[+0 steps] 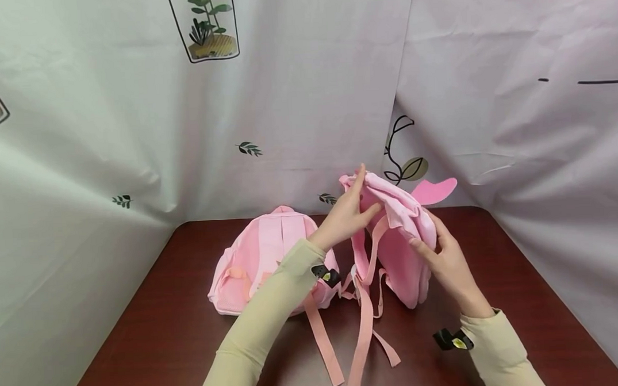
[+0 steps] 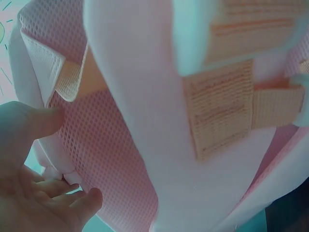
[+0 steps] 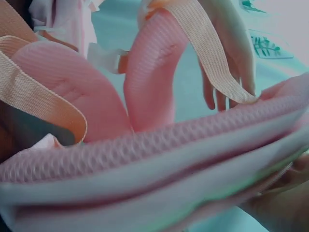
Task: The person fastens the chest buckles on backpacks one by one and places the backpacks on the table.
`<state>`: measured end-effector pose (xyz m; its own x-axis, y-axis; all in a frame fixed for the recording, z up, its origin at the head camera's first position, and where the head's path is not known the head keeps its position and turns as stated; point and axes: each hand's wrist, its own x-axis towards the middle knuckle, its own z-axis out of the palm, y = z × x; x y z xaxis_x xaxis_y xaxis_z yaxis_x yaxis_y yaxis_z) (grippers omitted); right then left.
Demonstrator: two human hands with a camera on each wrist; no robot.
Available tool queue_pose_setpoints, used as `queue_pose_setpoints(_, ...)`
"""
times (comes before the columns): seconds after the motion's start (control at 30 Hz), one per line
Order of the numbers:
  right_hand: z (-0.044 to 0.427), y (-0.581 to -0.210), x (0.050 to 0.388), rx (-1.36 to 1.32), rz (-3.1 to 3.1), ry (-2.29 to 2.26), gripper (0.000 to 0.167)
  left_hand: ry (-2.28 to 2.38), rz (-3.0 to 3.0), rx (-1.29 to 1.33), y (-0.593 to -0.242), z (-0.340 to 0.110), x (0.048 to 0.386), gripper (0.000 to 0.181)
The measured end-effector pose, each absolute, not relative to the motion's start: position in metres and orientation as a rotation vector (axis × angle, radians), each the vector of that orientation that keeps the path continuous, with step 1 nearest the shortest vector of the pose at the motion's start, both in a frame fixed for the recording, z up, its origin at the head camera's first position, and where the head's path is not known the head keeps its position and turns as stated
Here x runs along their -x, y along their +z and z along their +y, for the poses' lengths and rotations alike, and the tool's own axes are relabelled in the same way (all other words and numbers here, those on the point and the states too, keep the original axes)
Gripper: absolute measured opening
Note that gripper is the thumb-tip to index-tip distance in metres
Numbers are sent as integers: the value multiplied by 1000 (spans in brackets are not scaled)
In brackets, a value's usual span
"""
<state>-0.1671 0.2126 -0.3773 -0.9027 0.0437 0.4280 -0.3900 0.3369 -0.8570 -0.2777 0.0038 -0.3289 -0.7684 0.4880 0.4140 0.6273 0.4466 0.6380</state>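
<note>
A pink backpack point(image 1: 401, 266) is tipped up on the right of the table, its mesh back panel point(image 2: 111, 159) and padded straps point(image 3: 154, 72) facing left. My right hand point(image 1: 449, 264) grips its right side, thumb on the near face and fingers behind. At its upper left is my left hand point(image 1: 343, 214), fingers spread and fairly straight, thumb against the edge of the mesh panel in the left wrist view. Peach webbing straps point(image 1: 364, 334) hang down onto the table. A pink wing-shaped flap point(image 1: 434, 191) sticks out behind the bag.
A second pink backpack point(image 1: 246, 253) lies on the left of the dark red-brown table point(image 1: 154, 332), partly behind my left forearm. Pale printed cloth point(image 1: 305, 101) hangs around the back and sides of the table.
</note>
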Motion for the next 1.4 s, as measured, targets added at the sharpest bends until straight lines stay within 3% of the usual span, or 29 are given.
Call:
queue_pose_setpoints(0.43,226,-362,164,-248,-2140,1617,74,-1147,-2583,1146,-334,15,281,87)
queue_pose_setpoints(0.93,235,-367,165,-112,-1992,1593,53,-1194,-2637,1211,-342,15,285,70)
queue_pose_setpoints(1.2,215,-374,168,-44,-1900,1544,42,-1235,-2640,1179,-339,9,292,64)
queue_pose_setpoints(1.4,199,-386,172,-55,-1808,1618,44,-1187,-2605,1294,-325,11,297,61)
